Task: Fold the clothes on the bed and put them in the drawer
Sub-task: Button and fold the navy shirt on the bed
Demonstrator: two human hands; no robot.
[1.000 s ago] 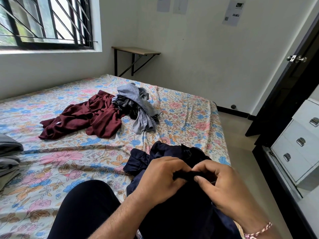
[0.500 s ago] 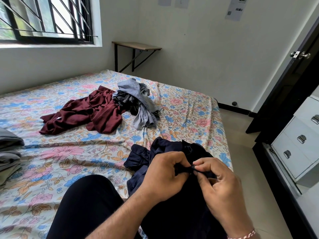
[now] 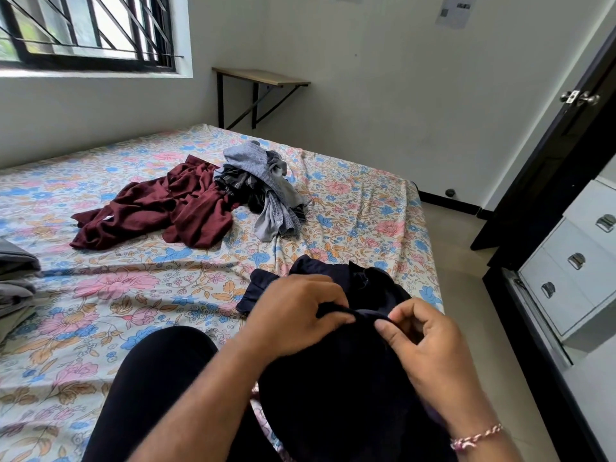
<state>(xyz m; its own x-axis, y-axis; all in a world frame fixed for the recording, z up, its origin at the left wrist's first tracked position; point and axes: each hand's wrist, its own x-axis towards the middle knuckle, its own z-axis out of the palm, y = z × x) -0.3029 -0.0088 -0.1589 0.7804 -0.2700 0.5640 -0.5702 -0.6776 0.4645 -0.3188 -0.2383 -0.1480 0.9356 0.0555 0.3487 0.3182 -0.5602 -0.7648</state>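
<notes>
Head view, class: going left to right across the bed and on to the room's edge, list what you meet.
Folded grey pile → maroon garment → grey shirt heap → navy garment held by both hands → white drawer unit.

Two hands [image 3: 360, 321], three drawers [image 3: 566, 288], one bed [image 3: 100, 295].

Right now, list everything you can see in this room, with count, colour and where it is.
Navy garment: one, dark blue, near bed edge, in both hands.
Maroon garment: one, unfolded, mid-bed.
Grey clothes heap: count unclear, grey and striped, beside the maroon one.
Folded grey pile: one, bed's left edge.
Bed: one, floral sheet.
Drawer unit: one, white, right; three handles seen.
Wall shelf: one, wooden, far corner.
Window: one, black bars, upper left.
Door: one, black, right.
Left hand: grips the navy garment.
Right hand: pinches it; bracelet on wrist.
</notes>
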